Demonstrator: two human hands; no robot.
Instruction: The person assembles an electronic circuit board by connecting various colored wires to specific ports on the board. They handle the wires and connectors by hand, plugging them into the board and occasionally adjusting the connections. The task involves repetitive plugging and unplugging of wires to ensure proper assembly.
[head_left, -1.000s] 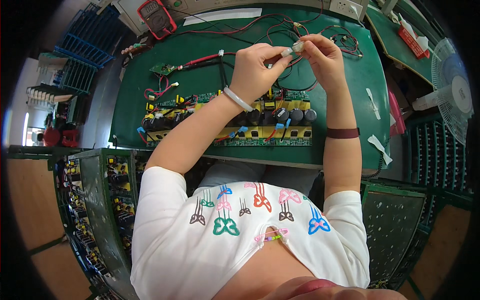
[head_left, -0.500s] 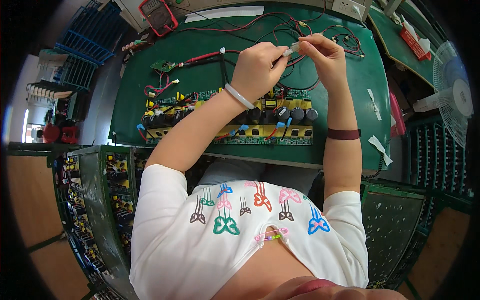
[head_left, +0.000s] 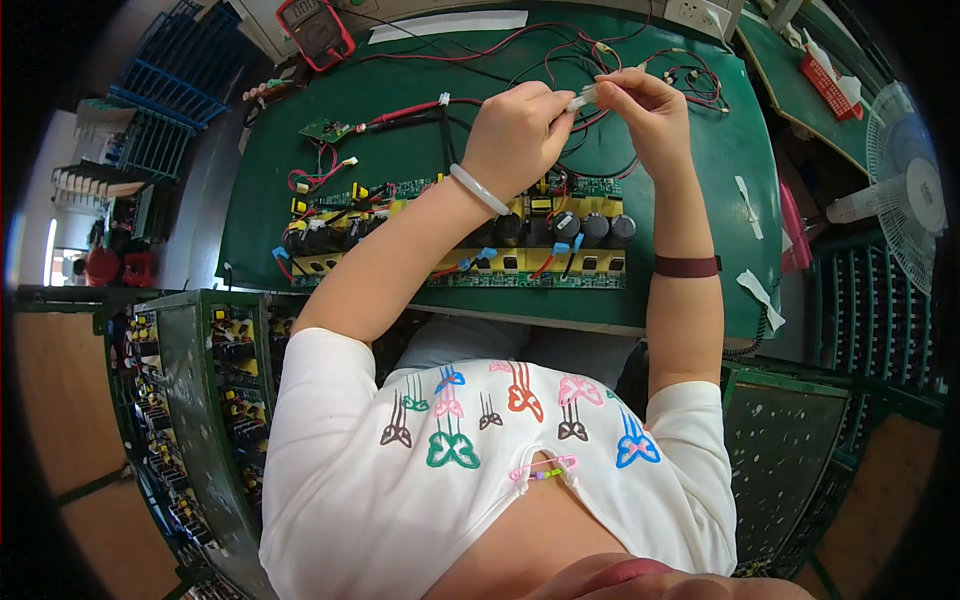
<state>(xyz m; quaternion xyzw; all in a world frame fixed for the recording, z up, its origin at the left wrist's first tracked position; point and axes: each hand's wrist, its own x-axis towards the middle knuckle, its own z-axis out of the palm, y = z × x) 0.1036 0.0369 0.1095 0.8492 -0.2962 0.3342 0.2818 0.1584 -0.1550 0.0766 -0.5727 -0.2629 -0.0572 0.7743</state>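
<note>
Long board (head_left: 515, 260) lies on the green desk (head_left: 260, 200), nearest the person, w/ black caps & yellow parts. Just beyond it, approx. above its R half, L hand (head_left: 515, 130) & R hand (head_left: 650, 115) meet: each grip pinched, thumb + fingers, on the white connector pcs (head_left: 581, 99). Diff vs 1 s ago: pcs then looked like two separate bits, now in one line, end to end; fully mated or not, can't tell. Small green PCB (head_left: 326, 130) beyond board's L half; red multimeter (head_left: 316, 35) farther back, same side.
</note>
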